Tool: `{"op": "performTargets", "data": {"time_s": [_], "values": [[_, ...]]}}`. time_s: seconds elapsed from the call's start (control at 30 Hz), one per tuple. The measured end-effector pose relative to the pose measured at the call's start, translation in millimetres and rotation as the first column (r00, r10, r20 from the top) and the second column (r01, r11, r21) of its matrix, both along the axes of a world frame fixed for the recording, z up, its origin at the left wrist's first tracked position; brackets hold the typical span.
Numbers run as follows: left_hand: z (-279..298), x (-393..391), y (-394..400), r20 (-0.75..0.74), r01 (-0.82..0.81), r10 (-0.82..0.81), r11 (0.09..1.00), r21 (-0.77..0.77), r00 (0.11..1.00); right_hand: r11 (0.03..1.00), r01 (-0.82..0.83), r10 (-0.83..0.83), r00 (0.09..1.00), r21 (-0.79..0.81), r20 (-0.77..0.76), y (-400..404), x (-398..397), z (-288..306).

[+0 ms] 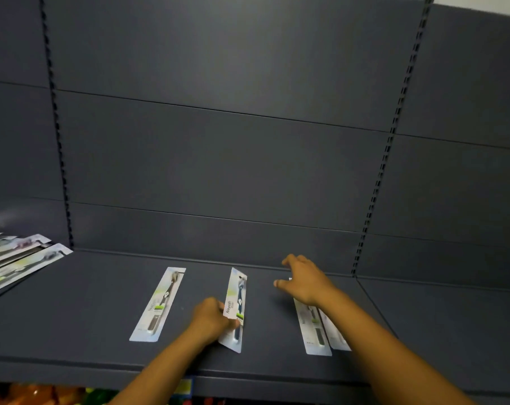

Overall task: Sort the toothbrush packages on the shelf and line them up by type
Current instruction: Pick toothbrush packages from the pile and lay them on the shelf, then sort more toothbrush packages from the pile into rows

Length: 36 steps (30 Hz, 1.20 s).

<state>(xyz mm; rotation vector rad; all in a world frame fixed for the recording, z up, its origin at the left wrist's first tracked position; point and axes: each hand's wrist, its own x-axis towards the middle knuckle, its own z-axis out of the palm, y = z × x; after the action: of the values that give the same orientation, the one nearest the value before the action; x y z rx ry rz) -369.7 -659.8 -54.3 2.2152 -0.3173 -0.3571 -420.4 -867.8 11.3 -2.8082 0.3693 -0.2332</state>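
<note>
- Four toothbrush packages are counted on the middle of the dark grey shelf [72,311]: a black-brush package [159,304] lying flat at lower centre-left, a blue-brush package [235,309] at lower centre, and a pair of packages [316,328] at lower centre-right, laid side by side and touching.
- A further pile of packages [17,258] is seen at the left edge of the frame; its count cannot be told, since the pile overlaps and is cut off by the frame.
- The blue-brush package is pinched by the left hand [211,318] at its lower left edge and is tilted up on its long side rather than lying flat.
- The right hand [302,280] is held released, fingers spread and fairly straight, over the upper ends of the pair; these ends are hidden beneath it, and contact cannot be told.
- The packages are long, narrow white cards under glossy clear blisters, with green accents; the printing is mostly too small to read.
- The shelf and back panels [218,156] are matte metal, with slotted uprights [385,159] at either side.
- Blurred orange and green goods [43,394] are glimpsed in the lower left corner.
</note>
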Motion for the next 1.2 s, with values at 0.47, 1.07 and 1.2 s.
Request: {"op": "performTargets", "data": {"time_s": [0.47,1.07,1.2], "values": [[-3.4,2.5,15.9,0.338,0.053,-0.242,0.873,0.484,0.91,0.999,0.022,-0.018,0.996,0.045,-0.082,34.5,1.7,-14.9],[97.5,-11.2,315.3,0.443,-0.296,-0.029,0.706,0.644,0.896,0.878,-0.477,0.473,0.876,-0.029,-0.091,272.6,49.9,4.7],[91.8,-27.9,401.4,0.447,-0.397,0.094,0.644,0.654,0.89,0.831,-0.556,0.551,0.828,-0.022,-0.102,347.5,64.1,7.0]]}}
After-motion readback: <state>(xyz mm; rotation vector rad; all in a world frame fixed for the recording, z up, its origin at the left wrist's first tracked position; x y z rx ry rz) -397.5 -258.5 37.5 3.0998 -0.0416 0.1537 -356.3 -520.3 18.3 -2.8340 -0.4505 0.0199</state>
